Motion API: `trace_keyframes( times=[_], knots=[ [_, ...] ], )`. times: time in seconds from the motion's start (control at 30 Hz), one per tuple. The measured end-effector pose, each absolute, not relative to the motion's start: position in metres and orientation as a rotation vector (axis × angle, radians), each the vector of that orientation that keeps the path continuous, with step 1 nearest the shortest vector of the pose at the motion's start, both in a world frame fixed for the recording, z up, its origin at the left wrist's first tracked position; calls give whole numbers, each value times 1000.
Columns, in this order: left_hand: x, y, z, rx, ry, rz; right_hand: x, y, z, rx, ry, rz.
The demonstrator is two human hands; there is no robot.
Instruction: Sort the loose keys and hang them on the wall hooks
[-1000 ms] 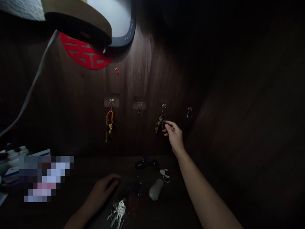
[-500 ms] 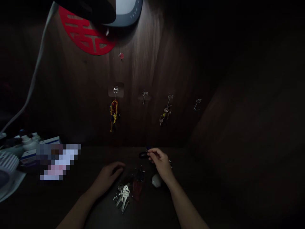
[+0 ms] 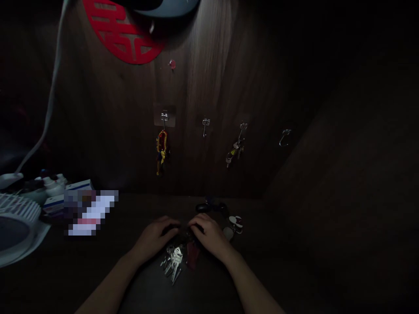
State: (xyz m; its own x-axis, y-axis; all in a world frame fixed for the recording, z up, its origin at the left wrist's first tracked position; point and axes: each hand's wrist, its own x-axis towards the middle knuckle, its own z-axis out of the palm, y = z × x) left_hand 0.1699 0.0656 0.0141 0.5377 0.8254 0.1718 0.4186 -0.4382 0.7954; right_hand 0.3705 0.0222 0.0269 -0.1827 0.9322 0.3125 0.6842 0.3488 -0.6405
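Note:
My left hand [image 3: 156, 237] rests low over the dark tabletop, fingers curved, with a small gap between thumb and forefinger. Facing it, my right hand [image 3: 212, 237] has its thumb and fingertips drawn together at a dark item too dim to name. Just below the fingertips lies a bunch of silver keys [image 3: 176, 258] beside a dark red tag-like piece [image 3: 192, 255]. Beyond my right hand are a black fob-like object [image 3: 203, 208] and a white oval piece on a ring [image 3: 236, 221]. A pale round piece [image 3: 228, 233] is partly hidden behind that hand.
Metal hooks are fixed to the wooden back wall; a yellow-and-red cord keychain [image 3: 162, 146] and a key bunch [image 3: 235, 151] hang there, beside a bare hook [image 3: 205, 126] and another hook [image 3: 285, 137]. White bottles [image 3: 54, 186], boxes and a white slatted object [image 3: 19, 209] stand left.
My right hand has come back from the black fob-like object toward my left hand, leaving it on the table. My left hand has shifted slightly right. The view has tilted down a little.

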Motion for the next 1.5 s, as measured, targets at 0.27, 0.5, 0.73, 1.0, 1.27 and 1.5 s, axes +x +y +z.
trace_keyframes(
  times=[0.27,0.5,0.73,1.0,1.27,1.5],
  knots=[
    [190,61,14,1979,1130,803,369,25,24,-1454,-2034,424],
    [183,66,20,1641,1122,979,370,23,25,-1433,-1979,426],
    [183,67,20,1201,981,1034,362,22,30,-1312,-1790,425],
    [186,58,29,997,869,989,351,16,35,-1190,-1752,502],
    [186,58,30,1007,906,973,346,20,28,-1290,-1733,376],
    [186,60,27,1123,932,911,348,22,24,-1318,-1571,532]
  ],
)
